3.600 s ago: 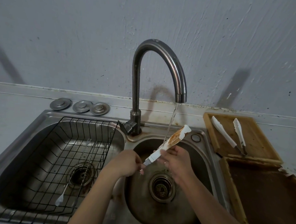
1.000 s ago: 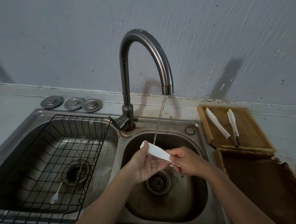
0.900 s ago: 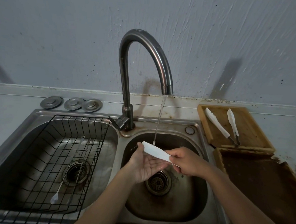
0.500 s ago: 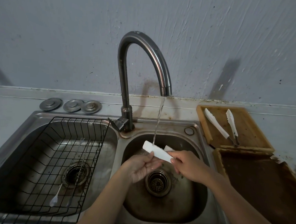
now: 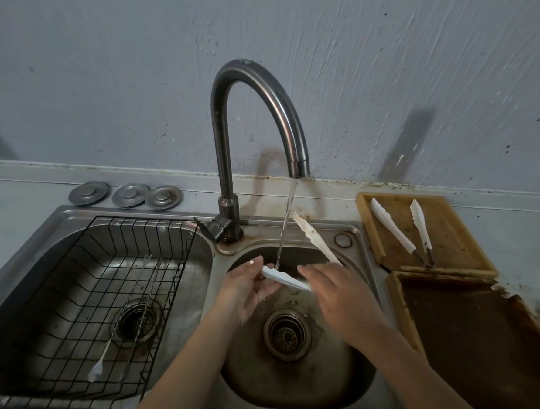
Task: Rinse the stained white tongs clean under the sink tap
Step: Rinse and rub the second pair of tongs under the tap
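Running from the curved dark metal tap [image 5: 263,87], a thin stream of water [image 5: 285,224] falls onto the lower arm of the white plastic tongs [image 5: 285,276], which are held over the right basin of the stainless steel double sink [image 5: 282,388]. The tongs are spread: one arm lies nearly level under the stream, and the other rises up and back toward the sink's rear rim, its scalloped tip just beside the water. The right hand [image 5: 335,298] is closed around the tongs at their hinge end, palm down, the fingers covering the join. The left hand [image 5: 243,289] is cupped palm up beneath the tip of the lower arm, fingers loose and touching it rather than clenched on it. Below both hands sits the round drain strainer [image 5: 287,334]. The left basin holds a black wire rack [image 5: 99,288] with thin metal skewers and a long spoon-like utensil [image 5: 99,367] lying in it. Three round metal sink plugs [image 5: 125,194] rest in a row on the pale tabletop [image 5: 16,195] behind that basin. To the right of the sink, a light wooden tray [image 5: 449,243] carries a second pair of white tongs [image 5: 401,233], opened in a V, and a darker wooden tray [image 5: 481,350] lies just in front of it.
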A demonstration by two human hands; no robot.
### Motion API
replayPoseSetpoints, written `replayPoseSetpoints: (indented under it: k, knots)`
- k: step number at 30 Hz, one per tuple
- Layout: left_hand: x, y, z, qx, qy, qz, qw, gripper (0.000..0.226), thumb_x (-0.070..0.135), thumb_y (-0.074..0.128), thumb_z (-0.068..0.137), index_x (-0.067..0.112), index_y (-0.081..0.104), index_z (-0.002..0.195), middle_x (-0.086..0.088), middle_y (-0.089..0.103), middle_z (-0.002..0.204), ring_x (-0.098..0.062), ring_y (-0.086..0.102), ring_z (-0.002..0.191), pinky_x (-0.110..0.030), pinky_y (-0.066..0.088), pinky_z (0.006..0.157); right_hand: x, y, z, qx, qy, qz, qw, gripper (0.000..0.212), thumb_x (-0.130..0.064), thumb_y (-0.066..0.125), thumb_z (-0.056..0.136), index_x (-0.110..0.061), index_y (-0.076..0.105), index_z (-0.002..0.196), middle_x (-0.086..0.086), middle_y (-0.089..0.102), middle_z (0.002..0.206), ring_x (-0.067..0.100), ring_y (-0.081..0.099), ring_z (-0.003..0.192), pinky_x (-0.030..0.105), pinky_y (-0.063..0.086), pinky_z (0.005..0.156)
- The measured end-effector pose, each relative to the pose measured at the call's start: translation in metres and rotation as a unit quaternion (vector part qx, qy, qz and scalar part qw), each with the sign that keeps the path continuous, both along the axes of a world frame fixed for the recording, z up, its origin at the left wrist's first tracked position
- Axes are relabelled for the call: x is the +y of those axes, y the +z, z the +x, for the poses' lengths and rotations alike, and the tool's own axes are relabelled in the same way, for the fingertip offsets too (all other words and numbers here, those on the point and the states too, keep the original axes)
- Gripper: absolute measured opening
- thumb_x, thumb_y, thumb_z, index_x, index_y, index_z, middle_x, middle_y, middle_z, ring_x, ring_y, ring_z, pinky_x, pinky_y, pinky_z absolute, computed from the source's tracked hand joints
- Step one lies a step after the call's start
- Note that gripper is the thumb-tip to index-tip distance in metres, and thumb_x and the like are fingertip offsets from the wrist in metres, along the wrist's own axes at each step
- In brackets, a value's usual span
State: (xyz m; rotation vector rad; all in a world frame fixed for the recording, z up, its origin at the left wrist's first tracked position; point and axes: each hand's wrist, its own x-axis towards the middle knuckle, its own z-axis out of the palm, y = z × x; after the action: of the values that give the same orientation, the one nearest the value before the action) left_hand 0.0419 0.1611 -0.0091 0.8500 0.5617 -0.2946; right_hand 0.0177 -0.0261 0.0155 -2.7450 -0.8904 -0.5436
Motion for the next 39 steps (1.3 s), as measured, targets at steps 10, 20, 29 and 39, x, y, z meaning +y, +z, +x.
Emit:
replayPoseSetpoints:
  k: [10,20,29,39]
  knots:
    - [-0.012,0.0,0.001,-0.062,-0.006,0.012,0.998,0.028,0.016,0.052,0.093,-0.002,0.056,0.115,-0.02,0.065,0.111,-0.029,0.068,0.094,-0.036,0.06,0.074,-0.023,-0.011,0.014,0.347,-0.302,0.166,0.872,0.027,-0.03,0.034,0.099,-0.012,0.053,0.092,0.0,0.057,0.07,0.009,0.057,0.06,0.028,0.052,0.062]
    - [-0.004,0.004,0.011,-0.002,-0.093,0.155,0.983,0.022,0.002,0.044,0.095,-0.005,0.063,0.105,-0.018,0.07,0.086,-0.023,0.071,0.074,-0.022,0.058,0.054,-0.032,-0.012,0.01,0.26,-0.262,0.261,0.892,0.009,-0.023,0.045,0.096,-0.017,0.051,0.094,0.0,0.055,0.071,0.012,0.054,0.059,0.024,0.042,0.053]
    - [-0.008,0.027,0.014,-0.066,-0.091,0.315,0.943,0.022,-0.013,0.059,0.079,0.007,0.067,0.074,-0.006,0.068,0.065,-0.007,0.062,0.042,-0.017,0.053,0.043,-0.028,-0.02,0.003,0.219,-0.218,0.364,0.879,0.007,-0.017,0.045,0.096,-0.019,0.051,0.092,-0.005,0.052,0.066,0.009,0.049,0.055,0.02,0.035,0.049]
    - [0.004,0.058,0.022,-0.174,-0.116,0.503,0.839,0.027,0.003,0.059,0.08,0.025,0.068,0.067,-0.008,0.073,0.085,-0.022,0.071,0.081,-0.04,0.059,0.079,-0.001,-0.041,-0.006,0.324,-0.162,0.473,0.803,0.028,-0.006,0.039,0.096,-0.012,0.045,0.069,-0.005,0.041,0.056,-0.001,0.039,0.045,0.019,0.034,0.048]
